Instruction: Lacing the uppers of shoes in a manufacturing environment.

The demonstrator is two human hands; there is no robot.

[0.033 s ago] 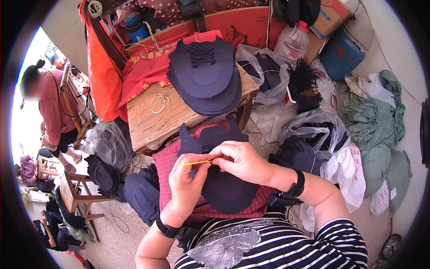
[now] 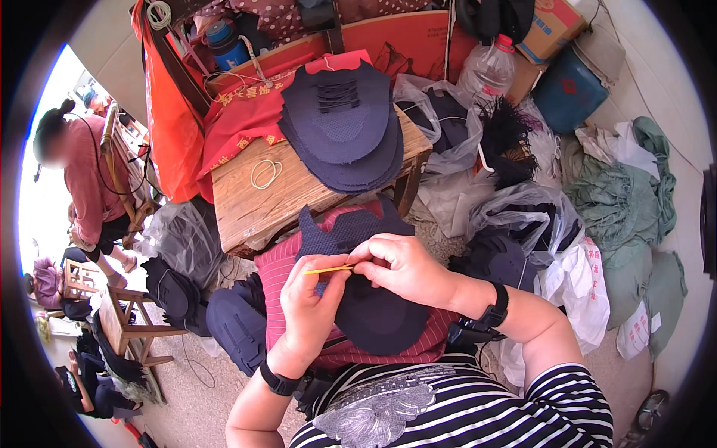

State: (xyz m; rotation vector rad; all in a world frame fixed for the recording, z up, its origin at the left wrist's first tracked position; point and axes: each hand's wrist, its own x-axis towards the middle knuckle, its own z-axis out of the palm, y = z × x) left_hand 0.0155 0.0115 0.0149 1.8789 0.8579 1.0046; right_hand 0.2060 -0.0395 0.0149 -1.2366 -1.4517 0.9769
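Observation:
A navy knitted shoe upper (image 2: 381, 322) lies across a dark red striped cloth (image 2: 276, 302) on my lap. Above it, my left hand (image 2: 308, 302) pinches a thin yellow stick-like tool (image 2: 323, 270) between thumb and forefinger. My right hand (image 2: 409, 270) is closed in a pinch at the tool's right end, its fingertips meeting those of the left. What the right fingers hold is too small to make out. Beyond my hands, a stack of navy shoe uppers (image 2: 336, 119) rests on a wooden bench (image 2: 243, 205), the top one with dark lacing.
A loop of pale cord (image 2: 265, 175) lies on the bench. More navy uppers (image 2: 237, 325) are at my left; plastic bags (image 2: 530, 213) and green cloth (image 2: 616, 201) fill the right. Behind stand a clear bottle (image 2: 489, 67) and a blue container (image 2: 571, 89). A person (image 2: 93, 172) is at far left.

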